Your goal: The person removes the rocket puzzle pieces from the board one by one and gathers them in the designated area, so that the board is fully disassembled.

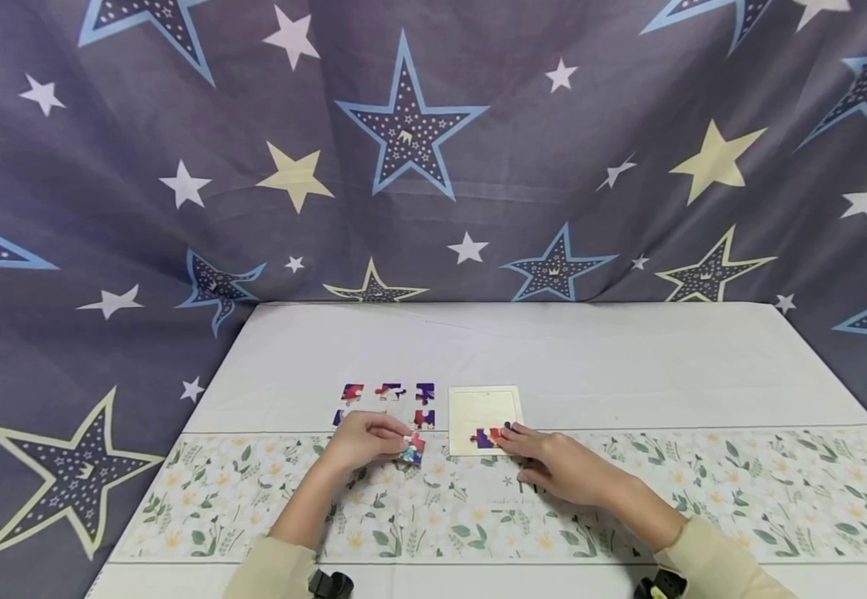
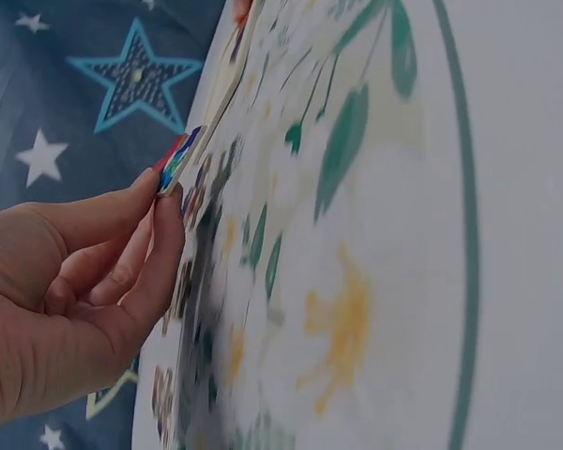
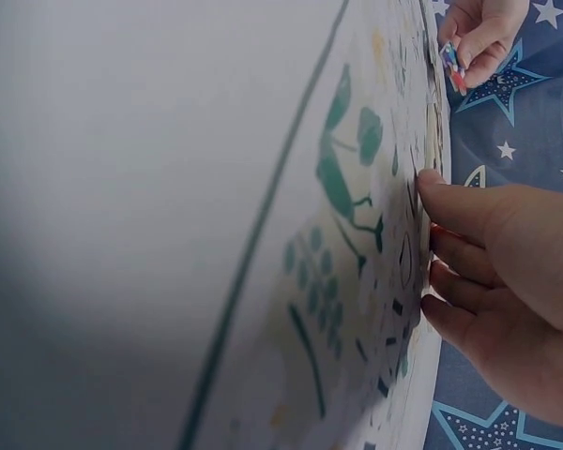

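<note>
My left hand (image 1: 362, 443) pinches a jigsaw piece (image 1: 413, 450) between thumb and fingertips, just left of a cream square puzzle board (image 1: 482, 404). In the left wrist view the held jigsaw piece (image 2: 180, 161) is tilted, its colourful printed face partly showing. My right hand (image 1: 572, 467) lies at the board's lower right corner, its fingertips on joined purple and red pieces (image 1: 486, 438) along the bottom edge. In the right wrist view the fingers of my right hand (image 3: 511, 272) are extended and slightly bent, thumb apart from them.
Several loose jigsaw pieces (image 1: 392, 391) lie in rows left of the board, some partly behind my left hand. A floral-banded white cloth (image 1: 254, 499) covers the table. A dark star-print curtain (image 1: 433, 225) hangs behind and at both sides.
</note>
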Motion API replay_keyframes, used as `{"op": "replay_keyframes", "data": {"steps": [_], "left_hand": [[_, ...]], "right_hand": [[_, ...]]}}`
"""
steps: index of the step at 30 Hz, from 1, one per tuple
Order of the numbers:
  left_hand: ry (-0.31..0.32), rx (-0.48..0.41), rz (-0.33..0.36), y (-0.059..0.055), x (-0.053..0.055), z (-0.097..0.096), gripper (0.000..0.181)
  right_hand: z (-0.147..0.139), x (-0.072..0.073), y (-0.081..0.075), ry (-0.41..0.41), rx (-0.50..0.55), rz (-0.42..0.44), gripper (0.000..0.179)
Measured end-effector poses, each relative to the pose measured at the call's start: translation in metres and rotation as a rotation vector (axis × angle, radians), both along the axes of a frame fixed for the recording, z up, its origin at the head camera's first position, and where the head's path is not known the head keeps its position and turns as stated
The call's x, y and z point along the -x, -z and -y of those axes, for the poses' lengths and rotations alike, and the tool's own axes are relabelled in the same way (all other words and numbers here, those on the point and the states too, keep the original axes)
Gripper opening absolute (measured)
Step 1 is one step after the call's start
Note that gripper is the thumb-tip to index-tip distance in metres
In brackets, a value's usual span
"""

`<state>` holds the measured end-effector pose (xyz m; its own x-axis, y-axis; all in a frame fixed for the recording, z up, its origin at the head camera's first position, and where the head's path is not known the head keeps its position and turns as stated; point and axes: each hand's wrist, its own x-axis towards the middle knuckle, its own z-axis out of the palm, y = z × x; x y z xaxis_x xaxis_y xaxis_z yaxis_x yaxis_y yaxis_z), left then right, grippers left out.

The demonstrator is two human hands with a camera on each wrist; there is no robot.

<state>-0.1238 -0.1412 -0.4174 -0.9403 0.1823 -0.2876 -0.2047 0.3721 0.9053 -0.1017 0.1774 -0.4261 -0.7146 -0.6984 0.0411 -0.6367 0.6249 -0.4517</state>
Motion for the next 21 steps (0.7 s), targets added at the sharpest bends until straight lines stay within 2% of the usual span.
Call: {"op": "replay_keyframes", "data": {"steps": [3, 8, 11, 17, 21], "left_hand": [[-0.043, 0.011, 0.015, -0.001, -0.002, 0.01, 0.02], [-0.083, 0.038, 0.0, -0.002, -0.005, 0.027, 0.02], [-0.133, 0.064, -0.006, -0.003, -0.008, 0.035, 0.019], [-0.234, 0.204, -0.05, -0.005, -0.015, 0.049, 0.017], [-0.26, 0.306, -0.104, -0.005, -0.017, 0.056, 0.016]], "right_hand": [[0.0, 0.0, 0.0, 0.003, -0.007, -0.004, 0.048], [0.0, -0.001, 0.001, 0.006, -0.007, -0.009, 0.049], [0.001, 0.0, 0.001, 0.004, -0.007, -0.015, 0.049], [0.0, 0.0, 0.002, -0.002, -0.003, -0.027, 0.048], [0.0, 0.0, 0.002, -0.001, 0.001, -0.021, 0.048]]}}
